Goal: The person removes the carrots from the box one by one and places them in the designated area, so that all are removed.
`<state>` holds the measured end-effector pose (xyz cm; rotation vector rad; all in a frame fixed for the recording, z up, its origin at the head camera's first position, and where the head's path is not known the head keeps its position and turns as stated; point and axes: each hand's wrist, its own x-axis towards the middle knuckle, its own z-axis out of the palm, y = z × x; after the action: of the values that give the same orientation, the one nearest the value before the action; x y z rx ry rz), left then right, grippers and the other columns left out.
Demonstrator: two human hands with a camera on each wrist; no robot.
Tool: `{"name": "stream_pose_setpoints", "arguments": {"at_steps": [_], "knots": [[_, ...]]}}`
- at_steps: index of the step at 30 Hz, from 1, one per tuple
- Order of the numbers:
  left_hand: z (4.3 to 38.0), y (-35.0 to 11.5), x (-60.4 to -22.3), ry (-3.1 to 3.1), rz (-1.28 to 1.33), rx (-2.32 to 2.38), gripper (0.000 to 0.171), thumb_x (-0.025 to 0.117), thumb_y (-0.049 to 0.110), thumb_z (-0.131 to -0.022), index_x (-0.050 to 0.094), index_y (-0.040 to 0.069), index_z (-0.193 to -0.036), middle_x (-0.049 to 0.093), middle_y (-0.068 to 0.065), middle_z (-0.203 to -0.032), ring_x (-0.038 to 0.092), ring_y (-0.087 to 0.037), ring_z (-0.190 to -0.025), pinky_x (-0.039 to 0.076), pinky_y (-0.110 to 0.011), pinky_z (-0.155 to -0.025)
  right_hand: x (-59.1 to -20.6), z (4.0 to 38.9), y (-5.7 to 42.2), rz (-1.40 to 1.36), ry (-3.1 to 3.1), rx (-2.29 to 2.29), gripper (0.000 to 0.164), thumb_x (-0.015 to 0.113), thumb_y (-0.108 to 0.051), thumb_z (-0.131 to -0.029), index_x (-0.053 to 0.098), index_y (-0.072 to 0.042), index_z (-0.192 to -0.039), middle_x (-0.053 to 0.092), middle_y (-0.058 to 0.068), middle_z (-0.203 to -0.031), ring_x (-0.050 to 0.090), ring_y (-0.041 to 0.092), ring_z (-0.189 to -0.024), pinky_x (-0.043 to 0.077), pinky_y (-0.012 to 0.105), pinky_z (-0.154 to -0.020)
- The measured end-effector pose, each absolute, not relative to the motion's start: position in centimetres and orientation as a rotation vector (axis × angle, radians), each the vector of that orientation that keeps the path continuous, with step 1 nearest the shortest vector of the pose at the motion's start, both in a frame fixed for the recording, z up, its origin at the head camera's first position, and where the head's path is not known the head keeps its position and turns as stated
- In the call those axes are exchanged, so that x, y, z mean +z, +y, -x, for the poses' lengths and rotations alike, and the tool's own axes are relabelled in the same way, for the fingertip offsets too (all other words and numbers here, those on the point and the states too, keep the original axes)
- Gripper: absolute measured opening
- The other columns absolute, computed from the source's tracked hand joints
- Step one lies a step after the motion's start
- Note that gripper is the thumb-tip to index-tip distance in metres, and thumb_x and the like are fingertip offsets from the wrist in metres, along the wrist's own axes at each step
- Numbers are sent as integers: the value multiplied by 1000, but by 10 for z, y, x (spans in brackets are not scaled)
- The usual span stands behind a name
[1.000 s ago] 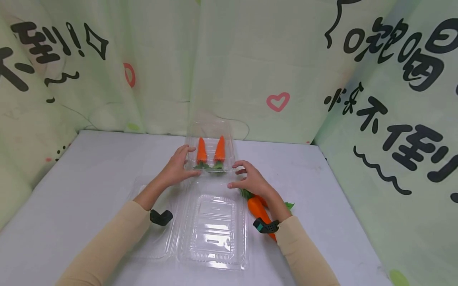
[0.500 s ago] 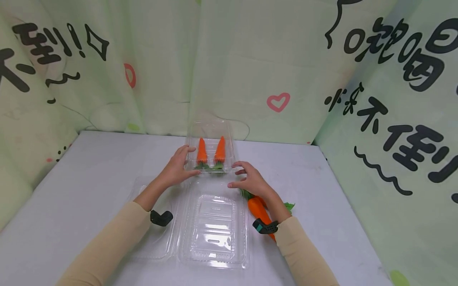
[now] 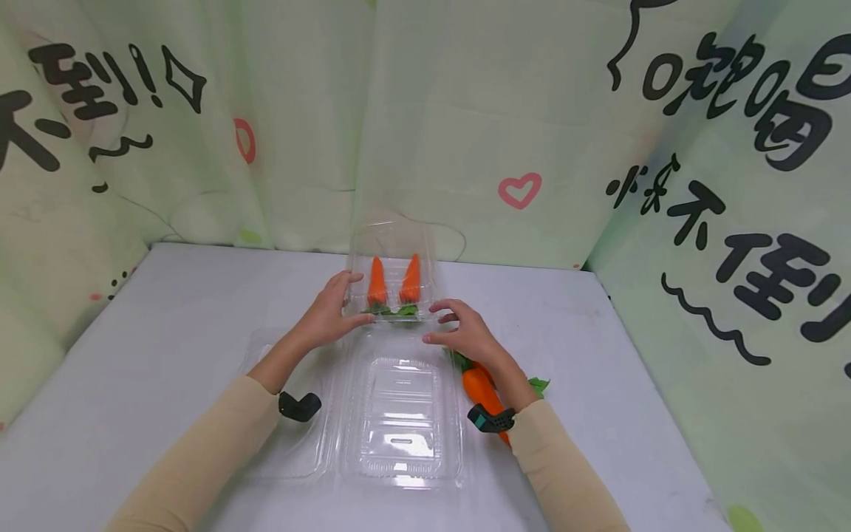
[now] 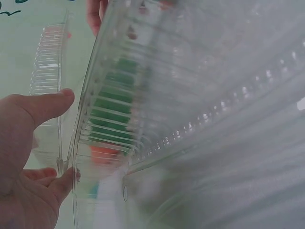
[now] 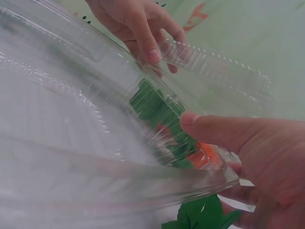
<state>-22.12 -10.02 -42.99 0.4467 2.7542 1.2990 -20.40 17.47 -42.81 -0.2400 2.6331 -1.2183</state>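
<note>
A clear plastic clamshell box (image 3: 425,281) stands at the table's far edge, lid raised, with two orange carrots (image 3: 377,284) in it, leaves toward me. My left hand (image 3: 329,310) curves around its near left corner, fingertips at the side and thumb at the front edge. At the near right corner is my right hand (image 3: 468,332), fingers loosely bent by the side, thumb held apart. The right wrist view shows green leaves (image 5: 147,102) behind the box's ribbed wall, with the right thumb (image 5: 214,129) in front of it. Neither hand is closed around anything.
A larger clear clamshell (image 3: 402,421) lies opened out in front, its other half (image 3: 292,443) to the left beneath my left forearm. More carrots (image 3: 482,389) lie right of it, partly hidden by my right forearm. A printed curtain (image 3: 432,111) hangs behind the white table (image 3: 565,318).
The near clamshell's front edge has shifted slightly farther away. Both hands keep their places beside the far box, and the whole view has drifted slightly.
</note>
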Motion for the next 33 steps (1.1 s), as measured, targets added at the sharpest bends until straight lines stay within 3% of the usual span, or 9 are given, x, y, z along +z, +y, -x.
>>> {"name": "stream_pose_setpoints", "arguments": {"at_steps": [11, 19, 33], "knots": [[220, -102, -429, 2726, -415, 1303, 82, 76, 26, -83, 29, 10, -148, 30, -15, -155, 42, -33, -136, 47, -48, -103, -430, 207, 171, 236, 2655, -1220, 52, 77, -30, -82, 55, -15, -127, 49, 8, -140, 54, 30, -122, 55, 42, -93], [218, -105, -427, 2707, -388, 1307, 80, 74, 26, -86, 26, 10, -149, 31, -16, -155, 50, -37, -131, 48, -50, -102, -430, 208, 169, 205, 2667, -1225, 46, 76, -30, -83, 58, -15, -123, 51, 7, -137, 54, 29, -121, 55, 41, -93], [216, -108, -425, 2686, -346, 1317, 78, 71, 27, -88, 26, 8, -149, 32, -16, -155, 51, -39, -129, 49, -50, -100, -430, 210, 165, 166, 2683, -1242, 40, 74, -29, -85, 59, -13, -118, 53, 8, -135, 55, 30, -119, 55, 41, -93]]}}
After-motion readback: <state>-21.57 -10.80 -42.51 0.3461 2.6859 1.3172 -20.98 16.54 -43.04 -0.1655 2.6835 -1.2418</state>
